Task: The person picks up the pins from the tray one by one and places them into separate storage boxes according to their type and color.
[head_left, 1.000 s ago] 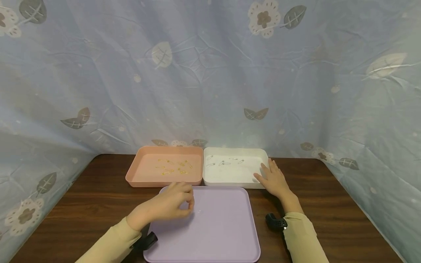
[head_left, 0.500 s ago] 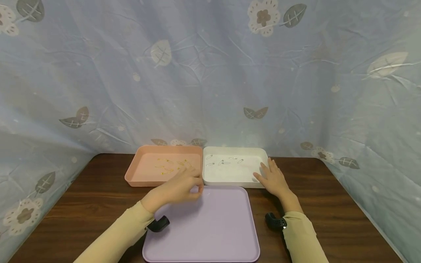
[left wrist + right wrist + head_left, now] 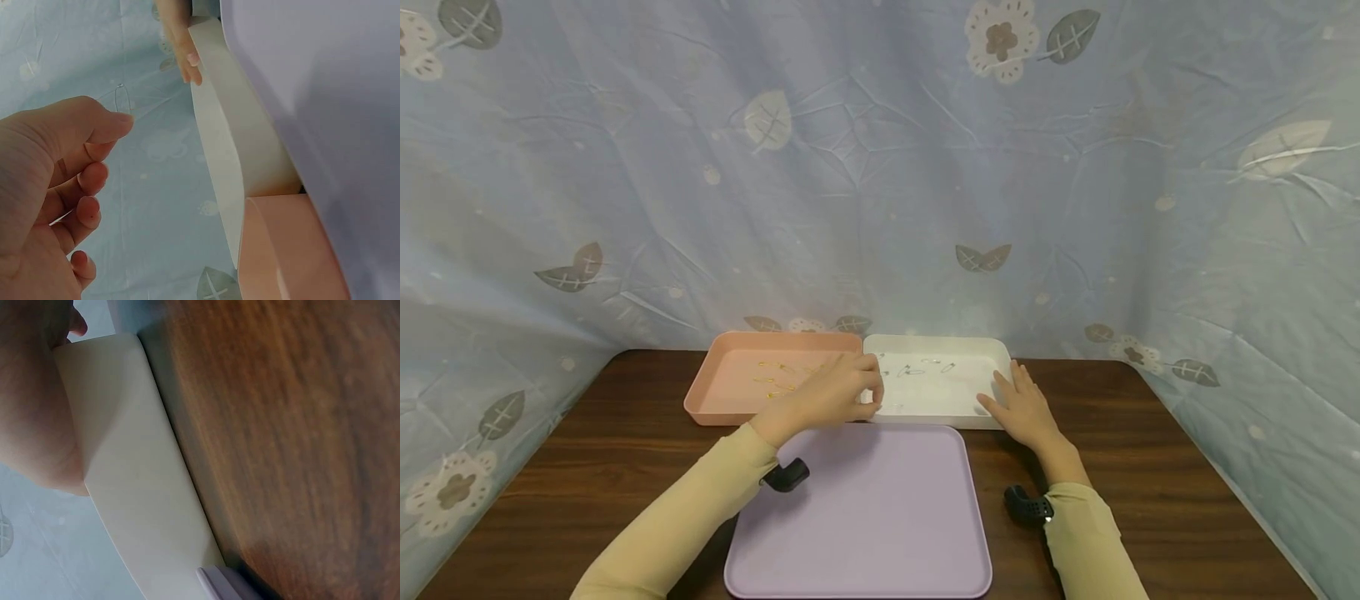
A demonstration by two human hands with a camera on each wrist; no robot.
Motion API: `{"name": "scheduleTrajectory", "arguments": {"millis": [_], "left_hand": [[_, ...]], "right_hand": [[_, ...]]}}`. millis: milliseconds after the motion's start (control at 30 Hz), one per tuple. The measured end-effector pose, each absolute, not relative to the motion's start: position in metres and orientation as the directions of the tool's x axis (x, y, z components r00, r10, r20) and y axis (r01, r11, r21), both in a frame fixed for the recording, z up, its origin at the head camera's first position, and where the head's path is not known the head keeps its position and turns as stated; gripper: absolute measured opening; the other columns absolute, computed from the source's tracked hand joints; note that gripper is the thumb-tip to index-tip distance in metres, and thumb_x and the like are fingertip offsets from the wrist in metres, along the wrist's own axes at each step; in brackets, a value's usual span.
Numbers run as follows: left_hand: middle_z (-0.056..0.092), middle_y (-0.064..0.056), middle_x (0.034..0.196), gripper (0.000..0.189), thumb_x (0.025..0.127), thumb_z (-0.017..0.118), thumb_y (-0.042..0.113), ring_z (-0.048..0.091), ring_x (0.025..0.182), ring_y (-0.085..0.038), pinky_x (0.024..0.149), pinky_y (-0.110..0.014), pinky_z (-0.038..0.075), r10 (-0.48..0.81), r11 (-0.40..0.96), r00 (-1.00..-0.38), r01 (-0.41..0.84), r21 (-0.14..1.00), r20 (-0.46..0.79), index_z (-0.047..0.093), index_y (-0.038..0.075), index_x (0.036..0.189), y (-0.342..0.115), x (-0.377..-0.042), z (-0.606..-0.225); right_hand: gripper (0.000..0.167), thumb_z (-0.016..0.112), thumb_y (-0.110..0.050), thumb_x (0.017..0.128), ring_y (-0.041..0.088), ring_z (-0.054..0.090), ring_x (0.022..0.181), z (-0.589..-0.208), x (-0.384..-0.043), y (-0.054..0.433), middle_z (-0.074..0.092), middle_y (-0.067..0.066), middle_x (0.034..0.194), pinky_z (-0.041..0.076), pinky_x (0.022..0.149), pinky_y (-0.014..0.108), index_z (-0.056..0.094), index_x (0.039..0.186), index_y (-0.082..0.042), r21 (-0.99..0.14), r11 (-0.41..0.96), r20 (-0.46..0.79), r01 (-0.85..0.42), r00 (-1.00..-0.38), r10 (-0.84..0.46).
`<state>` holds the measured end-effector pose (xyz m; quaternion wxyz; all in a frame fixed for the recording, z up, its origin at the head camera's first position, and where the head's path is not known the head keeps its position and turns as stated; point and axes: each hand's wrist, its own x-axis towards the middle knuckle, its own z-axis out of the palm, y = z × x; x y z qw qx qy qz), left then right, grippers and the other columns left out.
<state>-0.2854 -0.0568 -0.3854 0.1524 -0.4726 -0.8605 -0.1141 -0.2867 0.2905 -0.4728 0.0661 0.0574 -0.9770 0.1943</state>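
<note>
My left hand (image 3: 835, 392) is over the place where the peach tray (image 3: 726, 390) and the white tray (image 3: 955, 396) meet. Between thumb and index finger it pinches a silver safety pin (image 3: 122, 99), plain in the left wrist view; the other fingers are loosely bent. Several silver safety pins (image 3: 912, 372) lie in the white tray, some partly hidden behind my fingers. Gold safety pins (image 3: 765, 381) lie in the peach tray, part of them covered by the hand. My right hand (image 3: 1030, 412) rests on the white tray's right rim, fingers spread.
A flat lilac tray (image 3: 880, 517) lies in front of the two smaller trays on the dark wooden table (image 3: 1150, 483). Behind the table hangs a blue patterned curtain (image 3: 880, 183). Each wrist wears a black camera band (image 3: 1028, 506).
My left hand has moved forward and right, from above the lilac tray to the white tray's left front corner, with the pin. The right hand has stayed still.
</note>
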Motion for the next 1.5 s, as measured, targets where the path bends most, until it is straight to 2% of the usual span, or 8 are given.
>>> {"name": "scheduleTrajectory", "arguments": {"millis": [167,333,433,567,767,933,1167,1500], "left_hand": [[0.054,0.005,0.089,0.008,0.089,0.067,0.02,0.046,0.087,-0.013,0.088,-0.036,0.037,0.778,0.536,-0.517,0.842,0.05,0.357,0.067,0.023,0.082,-0.047,-0.296,-0.381],[0.057,0.003,0.092,0.007,0.09,0.065,0.022,0.045,0.084,-0.012,0.08,-0.034,0.037,0.781,0.548,-0.529,0.836,0.043,0.333,0.068,0.025,0.084,-0.035,-0.306,-0.378],[0.06,0.002,0.095,0.007,0.09,0.065,0.021,0.048,0.086,-0.012,0.082,-0.038,0.04,0.778,0.552,-0.539,0.832,0.059,0.322,0.069,0.024,0.085,-0.027,-0.311,-0.376],[0.06,0.002,0.096,0.007,0.09,0.065,0.02,0.052,0.089,-0.014,0.091,-0.045,0.041,0.76,0.576,-0.576,0.811,0.099,0.301,0.069,0.022,0.085,-0.015,-0.319,-0.376],[0.061,0.001,0.1,0.007,0.09,0.065,0.022,0.055,0.098,-0.018,0.09,-0.042,0.041,0.726,0.62,-0.63,0.773,0.135,0.274,0.069,0.022,0.084,-0.002,-0.336,-0.38],[0.061,0.003,0.099,0.007,0.091,0.065,0.026,0.055,0.096,-0.017,0.089,-0.041,0.041,0.695,0.65,-0.665,0.744,0.155,0.275,0.071,0.023,0.086,0.008,-0.349,-0.387],[0.06,0.0,0.091,0.008,0.089,0.067,0.025,0.055,0.089,-0.016,0.085,-0.037,0.043,0.688,0.637,-0.665,0.745,0.196,0.292,0.072,0.019,0.086,0.024,-0.362,-0.397],[0.06,0.003,0.093,0.008,0.087,0.07,0.025,0.056,0.094,-0.016,0.091,-0.041,0.043,0.662,0.67,-0.702,0.711,0.213,0.262,0.073,0.019,0.084,0.045,-0.363,-0.402]], "right_hand": [[0.076,0.046,-0.05,0.099,0.05,0.006,0.147,-0.471,-0.286,0.29,0.007,0.031,0.16,0.012,0.115,0.068,0.032,0.149,0.005,-0.373,0.917,0.158,-0.142,-0.984,-0.088],[0.076,0.045,-0.051,0.099,0.05,0.005,0.148,-0.471,-0.286,0.29,0.006,0.031,0.16,0.011,0.116,0.068,0.031,0.15,0.004,-0.367,0.92,0.148,-0.136,-0.985,-0.087],[0.076,0.045,-0.051,0.099,0.05,0.005,0.148,-0.471,-0.286,0.29,0.005,0.031,0.16,0.011,0.116,0.068,0.031,0.15,0.004,-0.367,0.92,0.146,-0.135,-0.985,-0.086],[0.076,0.046,-0.051,0.099,0.05,0.006,0.147,-0.471,-0.286,0.29,0.007,0.031,0.16,0.012,0.115,0.068,0.032,0.149,0.004,-0.366,0.921,0.152,-0.136,-0.985,-0.086],[0.077,0.045,-0.051,0.099,0.05,0.005,0.147,-0.472,-0.286,0.29,0.006,0.031,0.16,0.012,0.115,0.068,0.032,0.149,0.004,-0.364,0.922,0.147,-0.132,-0.986,-0.084],[0.077,0.045,-0.052,0.099,0.05,0.006,0.148,-0.471,-0.286,0.29,0.006,0.031,0.16,0.012,0.115,0.068,0.031,0.149,0.004,-0.366,0.921,0.149,-0.134,-0.985,-0.084],[0.077,0.045,-0.051,0.099,0.049,0.004,0.148,-0.471,-0.286,0.29,0.005,0.031,0.16,0.011,0.116,0.068,0.031,0.149,0.005,-0.369,0.921,0.141,-0.128,-0.987,-0.081],[0.077,0.045,-0.052,0.098,0.05,0.006,0.148,-0.472,-0.287,0.29,0.007,0.031,0.16,0.012,0.116,0.067,0.033,0.149,0.004,-0.369,0.921,0.147,-0.125,-0.986,-0.075]]}}
